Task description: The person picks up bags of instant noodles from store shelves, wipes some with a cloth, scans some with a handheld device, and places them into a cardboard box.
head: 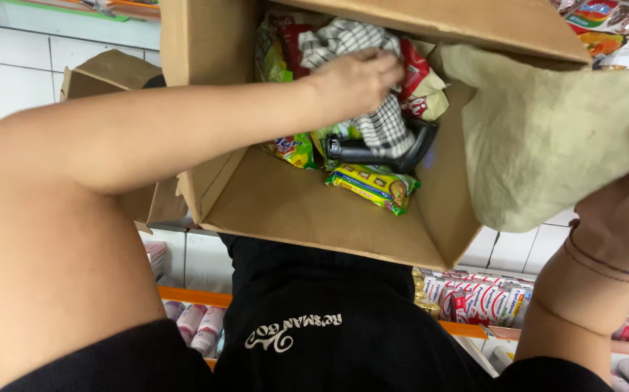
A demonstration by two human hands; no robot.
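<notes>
A black-and-white checked cloth [372, 80] lies crumpled inside the open cardboard box, at twelve o'clock in the view, draped over bright snack packets. A pale green cloth [547, 138] hangs spread and limp at two o'clock, over the box's right edge.

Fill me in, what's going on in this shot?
A person is working in an open cardboard box held against their body. The left hand is down inside, gripping a black-and-white checked cloth that lies over snack packets and a black handled tool. The right hand holds a pale green cloth beside the box's right edge. Shelves of packaged goods sit below.
</notes>
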